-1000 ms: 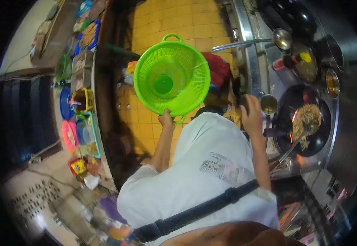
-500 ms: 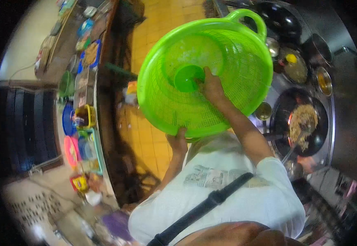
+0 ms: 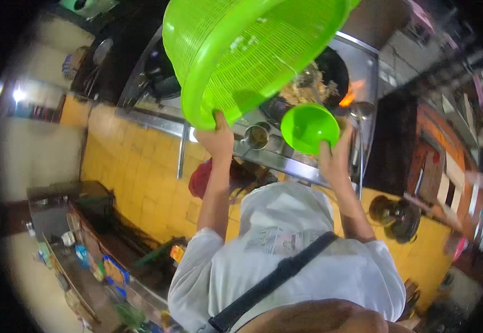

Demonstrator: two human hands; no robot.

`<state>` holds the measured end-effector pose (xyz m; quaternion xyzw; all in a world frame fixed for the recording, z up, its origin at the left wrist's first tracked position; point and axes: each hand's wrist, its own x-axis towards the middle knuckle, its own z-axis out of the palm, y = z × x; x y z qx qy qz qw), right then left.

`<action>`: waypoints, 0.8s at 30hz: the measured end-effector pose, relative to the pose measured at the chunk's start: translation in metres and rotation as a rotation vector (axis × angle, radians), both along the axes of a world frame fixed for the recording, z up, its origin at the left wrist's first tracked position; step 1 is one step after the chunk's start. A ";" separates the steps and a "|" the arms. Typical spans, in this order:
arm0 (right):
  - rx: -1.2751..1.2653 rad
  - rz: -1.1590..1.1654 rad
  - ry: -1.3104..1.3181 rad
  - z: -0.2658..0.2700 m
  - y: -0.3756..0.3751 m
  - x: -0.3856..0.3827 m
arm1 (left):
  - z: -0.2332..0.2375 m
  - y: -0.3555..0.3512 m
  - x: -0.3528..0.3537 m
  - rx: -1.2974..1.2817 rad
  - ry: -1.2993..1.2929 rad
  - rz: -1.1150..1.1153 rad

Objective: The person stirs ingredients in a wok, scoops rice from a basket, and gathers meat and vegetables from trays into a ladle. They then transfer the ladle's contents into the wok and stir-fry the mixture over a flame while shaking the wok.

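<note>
A large green mesh basket [image 3: 241, 72] is tilted over the stove, with a few white bits inside. My left hand [image 3: 217, 139] grips its near rim, thumb over the edge. My right hand [image 3: 337, 150] is closed on the edge of a small green bowl [image 3: 303, 129], whose inside faces up toward me. Behind the bowl, a dark wok [image 3: 337, 69] holds light brown food and a ladle, partly hidden by the basket. Orange flame shows at the wok's right side.
The steel stove edge [image 3: 286, 162] runs in front of me, with a small metal cup [image 3: 256, 137] by it. A black wok [image 3: 161, 75] sits at the left. Below are a red object [image 3: 200, 178] and a dark item [image 3: 399, 218] on the yellow floor.
The view has swung round to the stove. The basket has moved up and left, still in my left hand. The small bowl has come out of it in my right hand and now stands apart.
</note>
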<state>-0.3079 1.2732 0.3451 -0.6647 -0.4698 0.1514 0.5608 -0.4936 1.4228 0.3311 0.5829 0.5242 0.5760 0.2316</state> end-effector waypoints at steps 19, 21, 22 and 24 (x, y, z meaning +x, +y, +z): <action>-0.077 -0.560 -0.102 -0.064 -0.110 0.030 | 0.001 0.100 0.109 0.848 0.549 -0.042; 0.042 -0.503 0.071 -0.051 -0.090 0.031 | 0.006 0.093 0.103 0.748 0.520 -0.041; 0.044 -0.481 0.067 -0.047 -0.082 0.033 | 0.013 0.082 0.099 0.541 0.552 -0.035; 0.062 -0.424 0.123 -0.043 -0.061 0.038 | 0.011 0.073 0.082 0.424 0.474 -0.050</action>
